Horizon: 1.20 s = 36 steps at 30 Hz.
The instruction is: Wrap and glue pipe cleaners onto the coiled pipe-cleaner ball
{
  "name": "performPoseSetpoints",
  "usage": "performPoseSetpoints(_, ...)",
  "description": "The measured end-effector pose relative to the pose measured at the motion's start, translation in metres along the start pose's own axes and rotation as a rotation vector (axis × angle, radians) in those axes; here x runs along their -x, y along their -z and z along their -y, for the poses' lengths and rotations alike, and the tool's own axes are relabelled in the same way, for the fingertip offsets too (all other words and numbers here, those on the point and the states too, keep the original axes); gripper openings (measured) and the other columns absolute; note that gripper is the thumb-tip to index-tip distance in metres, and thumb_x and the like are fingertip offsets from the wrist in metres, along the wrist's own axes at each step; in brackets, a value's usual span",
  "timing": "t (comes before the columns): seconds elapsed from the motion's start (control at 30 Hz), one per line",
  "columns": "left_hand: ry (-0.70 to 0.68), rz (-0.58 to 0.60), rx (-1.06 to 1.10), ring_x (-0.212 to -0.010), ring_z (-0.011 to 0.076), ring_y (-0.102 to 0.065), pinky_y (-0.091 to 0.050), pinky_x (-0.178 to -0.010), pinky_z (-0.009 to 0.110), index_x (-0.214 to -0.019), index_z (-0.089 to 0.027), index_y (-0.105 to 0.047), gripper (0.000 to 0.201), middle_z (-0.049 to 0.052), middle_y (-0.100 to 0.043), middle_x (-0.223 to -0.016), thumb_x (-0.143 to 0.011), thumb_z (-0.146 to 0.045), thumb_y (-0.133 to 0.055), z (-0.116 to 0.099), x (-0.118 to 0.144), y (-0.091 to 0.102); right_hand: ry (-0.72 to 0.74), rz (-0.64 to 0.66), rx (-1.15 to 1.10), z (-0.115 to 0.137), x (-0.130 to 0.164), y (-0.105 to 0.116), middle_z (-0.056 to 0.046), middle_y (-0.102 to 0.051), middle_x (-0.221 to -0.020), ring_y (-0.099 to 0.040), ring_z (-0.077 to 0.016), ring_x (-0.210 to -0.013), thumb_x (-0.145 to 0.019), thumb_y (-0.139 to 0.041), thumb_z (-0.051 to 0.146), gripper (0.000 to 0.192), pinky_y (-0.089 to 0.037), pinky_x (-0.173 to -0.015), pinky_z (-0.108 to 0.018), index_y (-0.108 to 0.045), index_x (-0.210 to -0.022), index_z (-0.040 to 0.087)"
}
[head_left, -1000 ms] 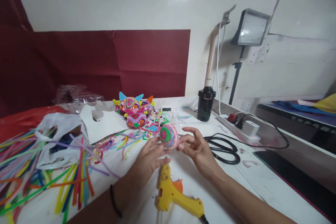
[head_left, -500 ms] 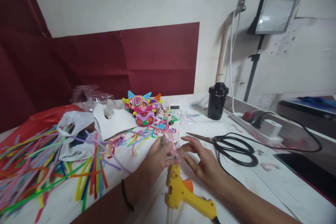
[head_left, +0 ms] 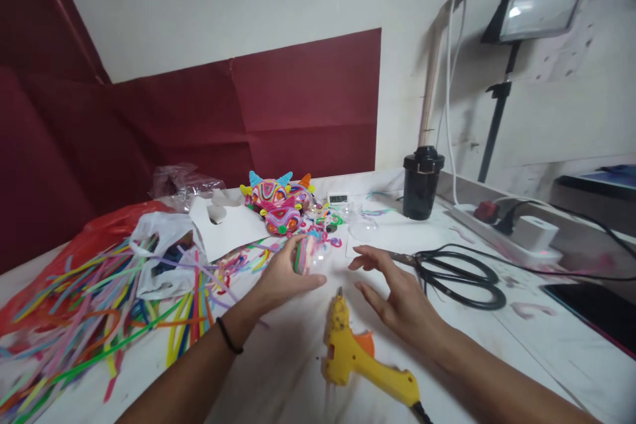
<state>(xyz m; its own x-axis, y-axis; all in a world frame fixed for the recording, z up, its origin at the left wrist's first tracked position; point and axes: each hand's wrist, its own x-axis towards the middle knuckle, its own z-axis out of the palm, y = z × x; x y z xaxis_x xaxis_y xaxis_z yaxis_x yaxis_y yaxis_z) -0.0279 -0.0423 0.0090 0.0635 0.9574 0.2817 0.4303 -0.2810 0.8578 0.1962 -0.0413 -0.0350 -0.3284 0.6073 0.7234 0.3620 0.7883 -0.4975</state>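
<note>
Gripped in left hand (head_left: 285, 275): small multicoloured pipe-cleaner disc (head_left: 304, 255), pinched edge-on between thumb and fingers just above white table (head_left: 497, 344), likely turned so that its rim faces the glue nozzle. Right hand (head_left: 397, 298) open and empty, fingers spread, hovering low between disc and black scissors (head_left: 457, 271), apart from both. Large loose heap of coloured pipe cleaners (head_left: 99, 305) fanned out at far left, within reach as stock, over red plastic sheet (head_left: 74, 238) and white plastic bag (head_left: 159, 258). Yellow glue gun (head_left: 358, 361) lying on its side just near of both hands, nozzle pointing toward disc. Finished coiled figures (head_left: 278, 202) parked at rear, clear of work area. Black cup (head_left: 421, 182) beside power strip (head_left: 501, 228), at right rear.
</note>
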Motion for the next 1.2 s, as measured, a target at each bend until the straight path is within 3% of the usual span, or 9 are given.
performPoseSetpoints(0.17, -0.145, 0.150, -0.444, -0.122, 0.0351, -0.049, -0.037, -0.103, 0.043, -0.129, -0.021, -0.054, 0.079, 0.012, -0.054, -0.133, -0.053, -0.022, -0.078, 0.005, -0.009, 0.019, -0.008, 0.031, 0.034, -0.002, 0.000, 0.000, -0.006, -0.064, -0.102, -0.063, -0.0222, -0.093, -0.088, -0.049, 0.015, 0.053, -0.051, -0.083, -0.038, -0.031, -0.135, 0.029)
performPoseSetpoints(0.37, -0.188, 0.484, -0.898, -0.118, 0.0313, -0.051, -0.044, -0.097, 0.039, -0.130, -0.016, -0.048, 0.072, 0.013, -0.053, -0.130, -0.061, -0.025, -0.067, 0.006, -0.020, 0.015, -0.035, 0.059, 0.064, -0.005, 0.001, 0.000, -0.006, -0.063, -0.101, -0.061, -0.0203, -0.090, -0.087, -0.048, 0.014, 0.051, -0.051, -0.082, -0.037, -0.031, -0.134, 0.026)
performPoseSetpoints(0.6, -0.152, 0.599, -0.998, -0.113, 0.0329, -0.055, -0.048, -0.089, 0.041, -0.130, -0.018, -0.047, 0.072, 0.015, -0.052, -0.130, -0.061, -0.030, -0.067, 0.005, -0.037, 0.005, -0.074, 0.099, 0.088, -0.006, 0.000, 0.000, -0.005, -0.063, -0.100, -0.061, -0.0195, -0.089, -0.086, -0.047, 0.014, 0.051, -0.051, -0.082, -0.035, -0.030, -0.133, 0.026)
performPoseSetpoints(0.77, -0.098, 0.619, -0.948, -0.131, 0.0330, -0.042, -0.039, -0.103, 0.039, -0.145, -0.018, -0.030, 0.098, 0.015, -0.040, -0.148, -0.059, -0.037, -0.073, 0.008, -0.044, 0.011, -0.092, 0.107, 0.112, -0.007, 0.001, 0.001, -0.006, -0.064, -0.100, -0.062, -0.0193, -0.090, -0.087, -0.048, 0.016, 0.049, -0.051, -0.082, -0.035, -0.031, -0.132, 0.024)
performPoseSetpoints(0.83, -0.095, 0.609, -0.905, -0.133, 0.0323, -0.040, -0.037, -0.105, 0.037, -0.146, -0.018, -0.029, 0.103, 0.014, -0.040, -0.148, -0.056, -0.037, -0.076, 0.007, -0.044, 0.022, -0.086, 0.110, 0.128, -0.008, 0.002, 0.002, -0.006, -0.064, -0.100, -0.062, -0.0195, -0.090, -0.088, -0.048, 0.017, 0.047, -0.052, -0.082, -0.035, -0.032, -0.132, 0.024)
performPoseSetpoints(0.93, -0.102, 0.513, -0.873, -0.133, 0.0318, -0.040, -0.036, -0.106, 0.038, -0.144, -0.019, -0.035, 0.093, 0.012, -0.042, -0.148, -0.061, -0.036, -0.074, 0.006, -0.041, 0.049, -0.057, 0.124, 0.159, -0.009, 0.004, 0.002, -0.007, -0.065, -0.101, -0.063, -0.0201, -0.091, -0.088, -0.049, 0.019, 0.039, -0.052, -0.081, -0.035, -0.039, -0.126, 0.023)
performPoseSetpoints(1.03, -0.138, 0.363, -0.834, -0.122, 0.0269, -0.051, -0.041, -0.100, 0.035, -0.136, -0.019, -0.046, 0.067, 0.011, -0.053, -0.138, -0.074, -0.034, -0.065, 0.012, -0.030, 0.078, -0.024, 0.146, 0.180, -0.009, 0.004, 0.001, -0.007, -0.066, -0.100, -0.064, -0.0207, -0.093, -0.089, -0.047, 0.019, 0.025, -0.052, -0.080, -0.035, -0.049, -0.113, 0.023)
performPoseSetpoints(1.13, -0.189, 0.193, -0.793, -0.096, 0.0199, -0.064, -0.047, -0.083, 0.028, -0.111, -0.018, -0.063, 0.032, 0.007, -0.069, -0.109, -0.085, -0.032, -0.051, 0.022, -0.013, 0.103, -0.018, 0.195, 0.169, -0.008, 0.003, 0.000, -0.005, -0.068, -0.087, -0.066, -0.0191, -0.082, -0.089, -0.041, 0.017, 0.018, -0.053, -0.072, -0.032, -0.057, -0.097, 0.022)
performPoseSetpoints(1.2, -0.117, 0.137, -0.799, -0.072, 0.0163, -0.064, -0.046, -0.067, 0.025, -0.086, -0.019, -0.065, 0.027, 0.002, -0.070, -0.079, -0.089, -0.034, -0.043, 0.028, 0.001, 0.117, -0.054, 0.226, 0.155, -0.006, 0.001, 0.001, -0.003, -0.068, -0.079, -0.066, -0.0176, -0.073, -0.089, -0.040, 0.016, 0.020, -0.052, -0.067, -0.029, -0.058, -0.090, 0.021)
